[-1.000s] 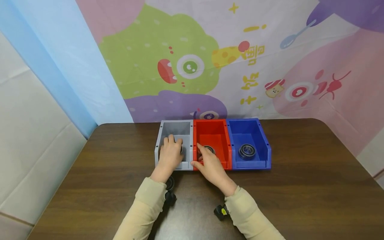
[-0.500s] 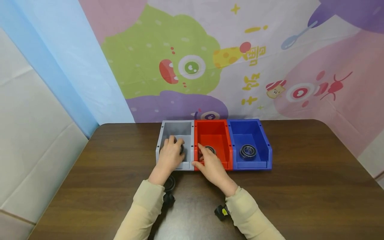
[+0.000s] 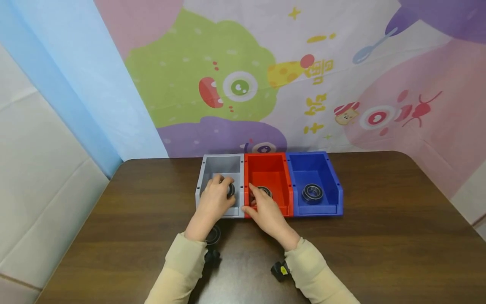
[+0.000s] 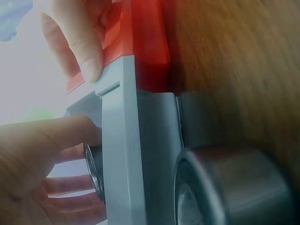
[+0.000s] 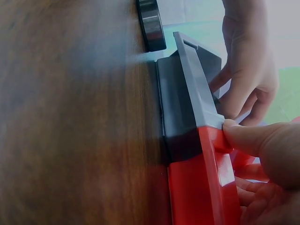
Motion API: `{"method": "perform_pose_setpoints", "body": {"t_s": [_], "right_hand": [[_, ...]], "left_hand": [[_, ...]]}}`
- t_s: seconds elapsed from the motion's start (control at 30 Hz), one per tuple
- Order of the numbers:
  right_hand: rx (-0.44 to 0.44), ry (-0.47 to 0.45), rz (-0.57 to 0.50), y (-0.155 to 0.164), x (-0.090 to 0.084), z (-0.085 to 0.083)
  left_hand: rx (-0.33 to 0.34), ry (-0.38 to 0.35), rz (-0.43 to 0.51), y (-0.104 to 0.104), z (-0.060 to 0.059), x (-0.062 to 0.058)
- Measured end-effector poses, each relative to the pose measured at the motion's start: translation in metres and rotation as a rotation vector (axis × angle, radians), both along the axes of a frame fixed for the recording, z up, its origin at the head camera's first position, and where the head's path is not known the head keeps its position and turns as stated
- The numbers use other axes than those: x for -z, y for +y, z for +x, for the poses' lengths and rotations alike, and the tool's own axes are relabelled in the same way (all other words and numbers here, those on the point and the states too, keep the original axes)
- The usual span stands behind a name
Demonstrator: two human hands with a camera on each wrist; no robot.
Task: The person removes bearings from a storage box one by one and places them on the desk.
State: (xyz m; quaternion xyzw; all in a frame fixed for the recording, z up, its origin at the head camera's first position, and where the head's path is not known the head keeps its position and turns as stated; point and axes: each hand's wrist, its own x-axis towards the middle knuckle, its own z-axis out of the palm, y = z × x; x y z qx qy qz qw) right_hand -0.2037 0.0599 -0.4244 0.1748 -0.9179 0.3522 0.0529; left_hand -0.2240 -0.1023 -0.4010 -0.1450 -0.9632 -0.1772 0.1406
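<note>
Three bins stand side by side at the table's back: grey (image 3: 222, 162), red (image 3: 267, 166) and blue (image 3: 317, 166). My left hand (image 3: 214, 200) reaches into the grey bin (image 4: 119, 154), and its thumb and fingers curl round a black bearing (image 3: 230, 189) (image 4: 93, 171). My right hand (image 3: 265, 211) holds the red bin's (image 5: 201, 187) front left corner, thumb (image 5: 258, 140) on the rim and fingers inside beside a second bearing (image 3: 265, 191). A third bearing (image 3: 312, 193) lies in the blue bin.
A loose bearing (image 3: 213, 234) (image 5: 151, 23) lies on the brown table (image 3: 379, 236) in front of the grey bin, under my left wrist. A cartoon-printed cloth (image 3: 288, 76) hangs close behind the bins. Bare tabletop spreads left and right.
My left hand's fingers have closed a little more round the bearing in the grey bin. The right hand and the bins have stayed put.
</note>
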Motion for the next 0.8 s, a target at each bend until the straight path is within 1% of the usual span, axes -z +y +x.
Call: {"method": "perform_pose_setpoints", "body": {"t_s": [0.2,0.37,0.5,0.57,0.8], "right_hand": [[0.001,0.000,-0.009,0.000,0.000,0.000],[0.000,-0.007,-0.004,-0.001,0.000,0.001],[-0.001,-0.008,0.000,-0.001,0.000,0.001],[0.000,-0.010,-0.002,-0.001,0.001,0.000],[0.010,-0.017,0.000,-0.001,0.000,0.000]], "left_hand": [[-0.002,0.001,0.029,-0.002,0.003,0.001],[-0.003,0.039,0.073,-0.005,0.005,0.004],[0.000,0.065,0.093,-0.007,0.006,0.004],[0.008,0.071,0.086,-0.007,0.007,0.003],[0.070,0.109,0.041,-0.009,0.013,0.000]]}}
